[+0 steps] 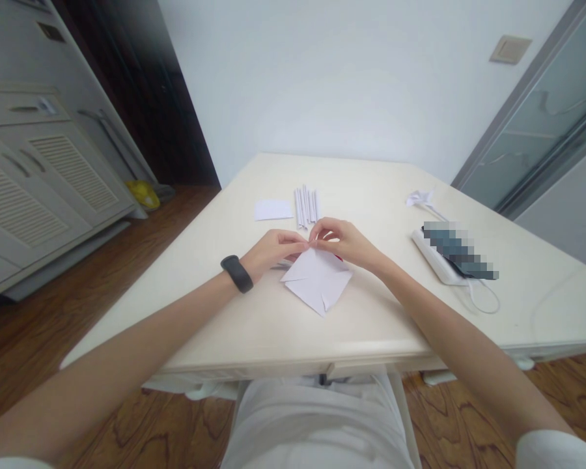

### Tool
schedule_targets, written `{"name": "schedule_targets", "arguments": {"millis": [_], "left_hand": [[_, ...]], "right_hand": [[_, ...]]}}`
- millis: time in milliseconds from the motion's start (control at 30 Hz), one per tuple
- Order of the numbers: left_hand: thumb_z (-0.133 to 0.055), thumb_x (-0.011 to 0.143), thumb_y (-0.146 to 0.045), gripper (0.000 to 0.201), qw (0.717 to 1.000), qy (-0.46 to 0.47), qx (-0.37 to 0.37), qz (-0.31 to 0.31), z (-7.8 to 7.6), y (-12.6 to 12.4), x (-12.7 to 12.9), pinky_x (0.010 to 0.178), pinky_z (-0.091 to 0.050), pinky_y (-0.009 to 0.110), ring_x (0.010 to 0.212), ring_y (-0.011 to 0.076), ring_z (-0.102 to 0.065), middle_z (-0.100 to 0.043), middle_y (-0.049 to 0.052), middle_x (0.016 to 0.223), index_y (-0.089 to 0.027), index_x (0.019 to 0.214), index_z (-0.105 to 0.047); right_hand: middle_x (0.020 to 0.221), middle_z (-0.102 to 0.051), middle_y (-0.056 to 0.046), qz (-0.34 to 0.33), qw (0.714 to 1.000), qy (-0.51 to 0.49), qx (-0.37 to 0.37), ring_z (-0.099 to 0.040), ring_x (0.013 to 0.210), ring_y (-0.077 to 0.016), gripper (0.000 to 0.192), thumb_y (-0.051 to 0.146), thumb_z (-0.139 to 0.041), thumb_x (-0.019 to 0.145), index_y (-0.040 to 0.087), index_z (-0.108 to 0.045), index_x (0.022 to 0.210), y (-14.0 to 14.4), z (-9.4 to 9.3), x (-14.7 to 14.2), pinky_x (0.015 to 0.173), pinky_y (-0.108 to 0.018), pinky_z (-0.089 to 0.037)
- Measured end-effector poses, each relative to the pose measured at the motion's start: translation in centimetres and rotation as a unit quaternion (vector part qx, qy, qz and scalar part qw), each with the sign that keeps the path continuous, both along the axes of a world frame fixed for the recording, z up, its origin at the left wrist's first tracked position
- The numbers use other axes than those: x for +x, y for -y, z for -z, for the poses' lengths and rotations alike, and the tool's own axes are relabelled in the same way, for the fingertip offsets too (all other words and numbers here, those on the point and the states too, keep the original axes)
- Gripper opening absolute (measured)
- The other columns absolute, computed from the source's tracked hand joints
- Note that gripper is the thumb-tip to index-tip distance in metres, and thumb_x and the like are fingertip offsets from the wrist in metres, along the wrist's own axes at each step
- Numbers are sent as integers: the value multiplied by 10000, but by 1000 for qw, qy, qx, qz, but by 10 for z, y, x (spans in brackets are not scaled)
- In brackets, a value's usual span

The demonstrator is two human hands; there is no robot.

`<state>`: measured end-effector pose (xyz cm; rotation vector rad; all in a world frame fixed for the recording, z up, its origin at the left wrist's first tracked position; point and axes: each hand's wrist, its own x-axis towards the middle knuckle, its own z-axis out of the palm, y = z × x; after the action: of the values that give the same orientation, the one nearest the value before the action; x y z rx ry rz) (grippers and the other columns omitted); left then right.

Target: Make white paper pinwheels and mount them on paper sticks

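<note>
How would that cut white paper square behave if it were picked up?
The paper square looks thin, so it is probably light and easily bent. Its corners may flop, since slits run into at least two of them.

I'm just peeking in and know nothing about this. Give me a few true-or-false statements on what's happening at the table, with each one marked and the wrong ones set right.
1. The left hand and right hand hold the white paper at its far corner. True.
2. Something black is worn on the right. False: the black wristband is on the left.
3. Rolled paper sticks lie beyond the hands, near a flat white card. True.
4. The sticks lie left of that card. False: they lie to its right.
5. The held paper is uncut. False: slits show near its corners.
</note>
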<state>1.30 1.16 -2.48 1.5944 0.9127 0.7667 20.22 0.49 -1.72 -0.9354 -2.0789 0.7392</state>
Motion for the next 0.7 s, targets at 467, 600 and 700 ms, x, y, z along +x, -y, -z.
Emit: {"name": "schedule_targets", "arguments": {"millis": [467, 600, 700], "left_hand": [[-679, 685, -355, 237, 996, 57, -71, -9, 5, -5, -3, 733, -438, 283, 755, 147, -592, -676, 55, 821, -150, 805, -691], [-685, 676, -357, 247, 995, 60, -78, -20, 5, -6, -3, 730, -436, 290, 749, 154, -590, -675, 59, 824, -151, 812, -693], [-683, 680, -361, 243, 995, 60, -75, -17, 4, -6, -3, 714, -433, 284, 735, 149, -580, -667, 52, 812, -157, 811, -691]], "right_hand": [[1022, -579, -82, -8, 956, 144, 254, -543, 907, -186, 219, 131, -410, 845, 188, -610, 914, -1, 0, 4, 780, -316, -422], [1086, -562, -80, -2, 950, 158, 269, -540, 938, -188, 290, 80, -383, 825, 198, -619, 944, 0, 0, 4, 796, -332, -420], [1123, -545, -82, 4, 947, 158, 279, -543, 910, -181, 315, 59, -379, 811, 197, -626, 950, 1, 0, 4, 791, -340, -423]]}}
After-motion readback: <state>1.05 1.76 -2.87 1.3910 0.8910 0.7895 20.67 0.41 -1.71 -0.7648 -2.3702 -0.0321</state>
